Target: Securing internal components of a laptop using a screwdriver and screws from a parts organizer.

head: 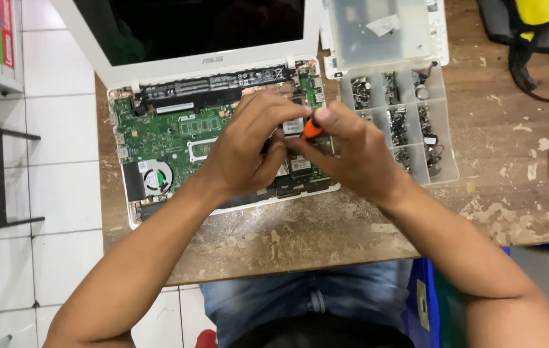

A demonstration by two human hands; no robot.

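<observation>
screwdriver (312, 129) pinched in my right hand (358, 158); left hand (249, 151) curled steadying it; i'd keep it upright over the motherboard (178, 138).

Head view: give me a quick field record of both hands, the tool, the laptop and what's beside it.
left hand: over the green circuit board, fingers meeting the tool
right hand: grips the orange-handled screwdriver
opened white laptop: board, black fan and long black battery exposed
clear plastic compartment box: right of laptop, holds small parts
worn wooden table: bears everything
</observation>
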